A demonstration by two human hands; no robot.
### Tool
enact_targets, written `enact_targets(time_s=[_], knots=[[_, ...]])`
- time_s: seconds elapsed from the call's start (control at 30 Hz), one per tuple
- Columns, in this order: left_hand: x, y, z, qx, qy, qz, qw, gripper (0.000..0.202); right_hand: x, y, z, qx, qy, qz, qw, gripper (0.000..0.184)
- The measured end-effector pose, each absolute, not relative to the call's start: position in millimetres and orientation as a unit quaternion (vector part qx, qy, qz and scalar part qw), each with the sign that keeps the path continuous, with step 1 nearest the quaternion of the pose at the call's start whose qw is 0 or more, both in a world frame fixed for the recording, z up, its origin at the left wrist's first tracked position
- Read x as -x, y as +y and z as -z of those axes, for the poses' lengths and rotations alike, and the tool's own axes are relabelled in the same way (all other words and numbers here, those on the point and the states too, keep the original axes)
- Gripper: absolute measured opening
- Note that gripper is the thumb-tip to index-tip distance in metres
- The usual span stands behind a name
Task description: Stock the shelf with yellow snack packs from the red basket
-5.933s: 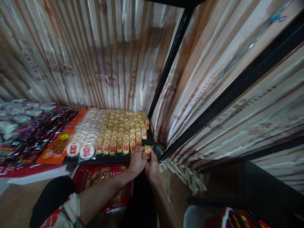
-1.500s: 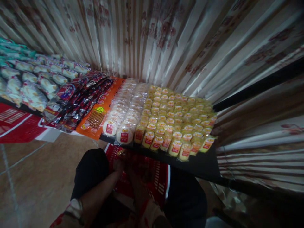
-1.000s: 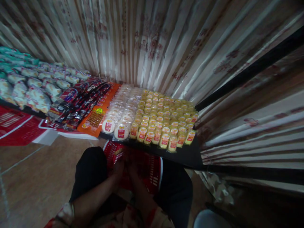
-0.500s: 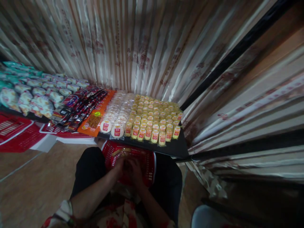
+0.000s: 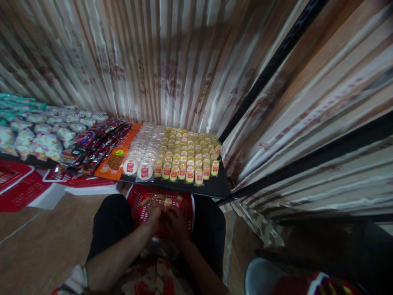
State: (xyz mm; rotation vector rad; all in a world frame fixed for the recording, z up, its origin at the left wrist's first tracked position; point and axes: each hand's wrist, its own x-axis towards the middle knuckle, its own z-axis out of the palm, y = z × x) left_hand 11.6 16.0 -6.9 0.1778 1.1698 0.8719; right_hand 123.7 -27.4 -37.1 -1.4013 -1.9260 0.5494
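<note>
My left hand and my right hand meet over a red plastic basket between my knees. Both are closed, their fingers partly hidden and dim. At the fingertips shows a small yellow wrapped snack with a red and white label. More small packets lie in the basket beyond my hands. Just past it, rows of similar yellow wrapped snacks stand on a black shelf. Beside them lie clear-wrapped round white crackers.
Left along the shelf are an orange snack bag, dark packets and white packets. Red baskets sit below. A striped curtain hangs behind, with black metal bars at right. A pale stool stands lower right.
My view has swung a little to the right, so the shelf shifts left. The yellow snack now shows at my fingertips, and the basket's packets are clearer. My hands stay together.
</note>
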Motion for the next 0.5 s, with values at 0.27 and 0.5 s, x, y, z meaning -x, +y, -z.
enact_targets(time_s=[0.27,0.5], knots=[[-34.1,10.0,-18.5,-0.121,0.48,-0.433,0.753,0.018,-137.6,-23.3,19.5,0.619,-0.619,-0.199,0.441,0.021],[-62.2,10.4,-34.1,-0.171,0.437,-0.426,0.774,0.027,-153.5,-20.2,3.8,0.647,-0.487,-0.298,0.505,0.042]])
